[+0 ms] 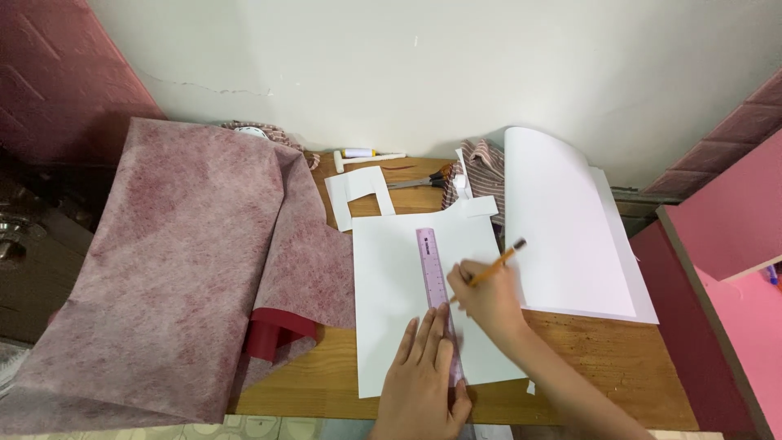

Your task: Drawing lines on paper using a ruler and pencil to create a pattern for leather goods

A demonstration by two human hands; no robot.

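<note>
A white sheet of paper (391,285) lies flat on the wooden table (619,358). A long purple ruler (429,261) runs lengthwise down the sheet. My left hand (423,375) presses flat on the ruler's near end, fingers spread. My right hand (485,297) grips an orange pencil (498,262) with its tip against the ruler's right edge, about halfway along.
A large mottled pink fabric (179,261) drapes over the table's left side, with a red roll (273,334) under it. A curled stack of white paper (562,236) lies to the right. Scissors (419,181), paper scraps and a thread spool (358,152) sit near the wall. A pink cabinet (733,269) stands at right.
</note>
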